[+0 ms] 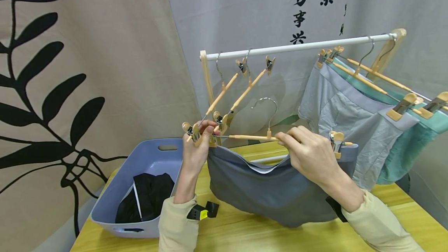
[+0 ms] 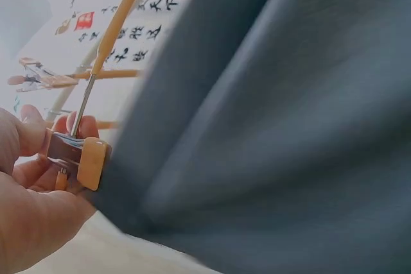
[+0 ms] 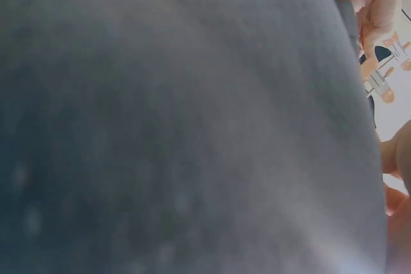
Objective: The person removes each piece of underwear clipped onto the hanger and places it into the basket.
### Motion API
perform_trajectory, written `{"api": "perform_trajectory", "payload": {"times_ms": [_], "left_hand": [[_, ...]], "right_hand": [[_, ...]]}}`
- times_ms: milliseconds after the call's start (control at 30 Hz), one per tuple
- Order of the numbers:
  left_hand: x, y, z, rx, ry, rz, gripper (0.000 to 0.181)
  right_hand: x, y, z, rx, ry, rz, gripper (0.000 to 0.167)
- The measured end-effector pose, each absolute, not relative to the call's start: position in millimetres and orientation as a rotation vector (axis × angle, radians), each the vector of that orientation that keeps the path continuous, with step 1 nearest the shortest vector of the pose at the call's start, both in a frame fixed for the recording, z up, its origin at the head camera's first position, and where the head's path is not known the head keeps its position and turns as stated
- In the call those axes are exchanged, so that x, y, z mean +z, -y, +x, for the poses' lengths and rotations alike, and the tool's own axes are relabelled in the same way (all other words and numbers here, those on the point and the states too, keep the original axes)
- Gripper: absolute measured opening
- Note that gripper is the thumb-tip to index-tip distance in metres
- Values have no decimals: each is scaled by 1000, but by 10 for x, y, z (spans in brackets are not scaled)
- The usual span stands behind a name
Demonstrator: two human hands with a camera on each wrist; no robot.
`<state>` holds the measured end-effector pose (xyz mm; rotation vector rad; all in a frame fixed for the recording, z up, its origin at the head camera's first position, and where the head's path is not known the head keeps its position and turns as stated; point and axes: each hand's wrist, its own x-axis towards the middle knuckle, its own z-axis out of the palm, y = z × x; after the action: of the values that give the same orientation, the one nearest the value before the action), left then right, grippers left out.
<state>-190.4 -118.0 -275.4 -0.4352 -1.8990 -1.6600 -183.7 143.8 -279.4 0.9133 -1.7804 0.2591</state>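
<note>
Dark grey underpants [image 1: 269, 195] hang by the waistband from a clip hanger [image 1: 245, 137], just above the table. The waistband sags between the two end clips. My left hand [image 1: 194, 154] pinches the clip at the hanger's left end; in the left wrist view the clip's wooden pad [image 2: 94, 163] presses on the cloth's corner. My right hand [image 1: 311, 156] grips the hanger's bar beside the base of its metal hook [image 1: 274, 108]. The right-end clip [image 1: 336, 143] sits on the waistband behind this hand. Grey cloth [image 3: 192, 120] fills most of the right wrist view.
A small rack with a white rail [image 1: 301, 46] stands at the back. Two bare clip hangers [image 1: 224, 96] hang at its left, close by my left hand. Light grey underpants [image 1: 343, 116] and green ones [image 1: 402, 158] hang at its right. A blue basin [image 1: 140, 154] holds black cloth [image 1: 154, 193].
</note>
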Motion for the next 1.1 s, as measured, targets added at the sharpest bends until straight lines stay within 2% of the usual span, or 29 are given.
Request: {"api": "perform_trajectory", "payload": {"times_ms": [300, 667, 1100], "left_hand": [[-2782, 1194, -1921, -1672, 1971, -448, 28], [-2856, 1199, -1961, -1672, 2078, -433, 29], [-2955, 1058, -1996, -698, 1840, -418, 15]], "right_hand": [[-2825, -1450, -1842, 266, 1786, 926, 34], [-2831, -1453, -1864, 236, 1813, 913, 34], [-2871, -1438, -1883, 252, 1802, 936, 37]]}}
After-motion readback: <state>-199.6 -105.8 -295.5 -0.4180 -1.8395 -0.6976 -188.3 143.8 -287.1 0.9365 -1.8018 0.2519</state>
